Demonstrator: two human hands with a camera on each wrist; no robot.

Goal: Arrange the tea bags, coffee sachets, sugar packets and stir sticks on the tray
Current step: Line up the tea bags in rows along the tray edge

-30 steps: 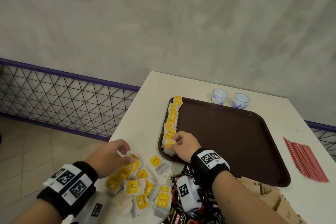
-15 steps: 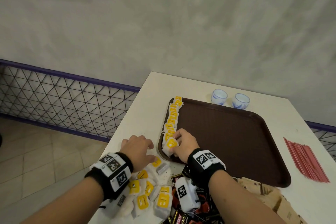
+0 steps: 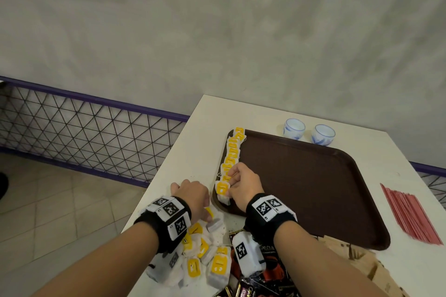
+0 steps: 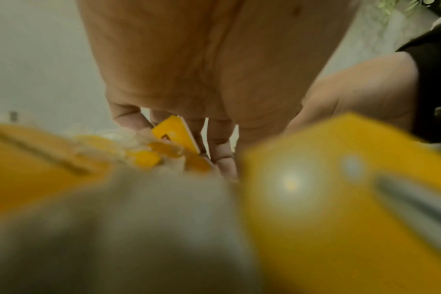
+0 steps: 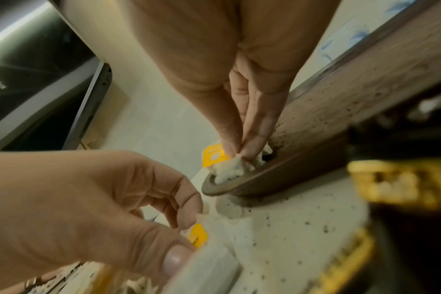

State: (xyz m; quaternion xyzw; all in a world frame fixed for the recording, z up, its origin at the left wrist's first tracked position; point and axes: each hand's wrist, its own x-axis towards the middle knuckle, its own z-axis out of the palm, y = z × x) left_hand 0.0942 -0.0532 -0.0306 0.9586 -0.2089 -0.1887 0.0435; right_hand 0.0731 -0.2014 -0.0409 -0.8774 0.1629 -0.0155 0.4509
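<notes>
A brown tray [image 3: 313, 190] lies on the white table with a row of yellow-tagged tea bags [image 3: 232, 152] along its left rim. My right hand [image 3: 230, 184] pinches the nearest tea bag [image 3: 222, 190] of that row at the tray's front left corner; the right wrist view shows thumb and fingers [image 5: 254, 139] squeezing its paper [image 5: 229, 169]. My left hand [image 3: 206, 210] is just left of the tray, its fingers curled around a loose tea bag's yellow tag [image 5: 198, 234], also seen in the left wrist view [image 4: 174, 135]. More tea bags [image 3: 205, 255] are piled under my left wrist.
Dark coffee sachets [image 3: 268, 279] lie at the near edge, with brown paper packets [image 3: 362, 263] to their right. Red stir sticks [image 3: 410, 214] lie right of the tray. Two small blue-and-white cups [image 3: 294, 128] stand behind it. The table edge drops to the floor on the left.
My left hand has moved right from the pile to a loose tea bag beside the tray's corner and closed on its tag. My right hand stays at the row's near end.
</notes>
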